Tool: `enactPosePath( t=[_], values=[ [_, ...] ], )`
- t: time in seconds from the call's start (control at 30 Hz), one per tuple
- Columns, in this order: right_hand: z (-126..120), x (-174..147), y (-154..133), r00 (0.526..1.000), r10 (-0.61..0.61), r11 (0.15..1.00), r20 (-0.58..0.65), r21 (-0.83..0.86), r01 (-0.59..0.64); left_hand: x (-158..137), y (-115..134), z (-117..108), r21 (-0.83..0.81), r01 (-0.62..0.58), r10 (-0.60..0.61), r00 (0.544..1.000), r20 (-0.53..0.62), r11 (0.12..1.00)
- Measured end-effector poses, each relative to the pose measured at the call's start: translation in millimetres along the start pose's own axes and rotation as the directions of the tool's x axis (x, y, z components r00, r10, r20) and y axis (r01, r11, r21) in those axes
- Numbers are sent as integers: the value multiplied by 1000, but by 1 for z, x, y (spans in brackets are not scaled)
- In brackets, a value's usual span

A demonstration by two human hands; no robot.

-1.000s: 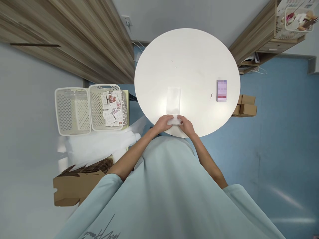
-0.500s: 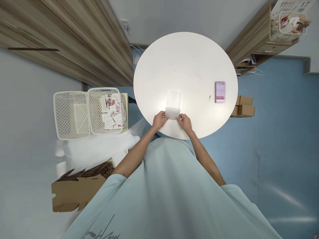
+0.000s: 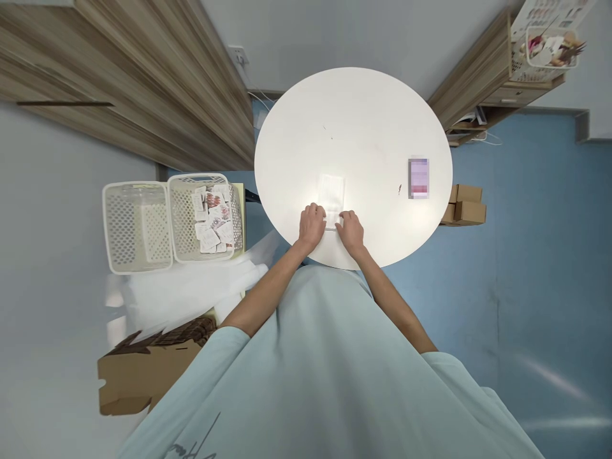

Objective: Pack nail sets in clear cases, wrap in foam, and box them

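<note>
Translucent sheet [image 3: 331, 188] between two bare hands on a white table

At the upper left of the frame stands a wood-grain cabinet [image 3: 157, 83]. Below it, at the left edge of the middle band, are two perforated white baskets side by side: the outer basket [image 3: 115, 239], and the inner basket [image 3: 180, 223], which contains printed cards [image 3: 209, 237]. White sheeting [image 3: 176, 290] lies in loose folds beneath them, and brown cardboard [image 3: 143, 376] occupies the lower left.

The oval outline of the white table [image 3: 373, 102] fills the upper centre. The left hand [image 3: 312, 226] rests at the sheet's lower left edge, its fingers bent and set close together. The sheet lies near the table's lower rim, just left of the table's middle; a faint line crosses it near its lower end. The right hand [image 3: 352, 232] is at the lower right edge, with thumb and fingertips at the sheet. Whether either hand pinches the sheet or merely presses on it cannot be told. A pale shirt [image 3: 325, 357] fills the lower centre.

Toward the table's right side lies a blurred purple rectangular item [image 3: 419, 178]. Small cardboard boxes [image 3: 470, 210] appear beyond the right rim, on blue floor [image 3: 535, 255]. At the upper right, a wooden shelf unit [image 3: 473, 73] bears a filled white basket [image 3: 523, 64].
</note>
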State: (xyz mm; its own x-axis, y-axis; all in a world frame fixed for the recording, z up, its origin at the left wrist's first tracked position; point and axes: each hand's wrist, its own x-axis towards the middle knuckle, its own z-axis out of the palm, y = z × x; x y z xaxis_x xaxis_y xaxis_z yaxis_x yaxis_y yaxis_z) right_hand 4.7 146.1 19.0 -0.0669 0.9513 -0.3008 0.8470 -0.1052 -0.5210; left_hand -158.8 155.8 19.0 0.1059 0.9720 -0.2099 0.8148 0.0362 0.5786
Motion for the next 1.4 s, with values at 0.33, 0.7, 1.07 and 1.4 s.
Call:
enactPosePath(
  t=[0.33, 0.7, 1.07, 1.4],
  values=[
    [5, 11, 24, 950, -274, 958, 148, -41, 282, 15, -20, -1, -38, -229, 232, 951, 204, 973],
    [26, -51, 47, 921, -386, 922, 58, -1, 387, -50, -45, 9, -106, -247, 266, 928, 261, 963],
    [15, -44, 35, 980, -195, 963, -37, 180, 198, -40, -40, 6, -289, -56, 105, 982, 156, 956],
    [23, -11, 31, 994, -18, 952, -108, 301, 50, 0, -33, 12, -230, 238, -217, 970, 112, 944]
  ],
)
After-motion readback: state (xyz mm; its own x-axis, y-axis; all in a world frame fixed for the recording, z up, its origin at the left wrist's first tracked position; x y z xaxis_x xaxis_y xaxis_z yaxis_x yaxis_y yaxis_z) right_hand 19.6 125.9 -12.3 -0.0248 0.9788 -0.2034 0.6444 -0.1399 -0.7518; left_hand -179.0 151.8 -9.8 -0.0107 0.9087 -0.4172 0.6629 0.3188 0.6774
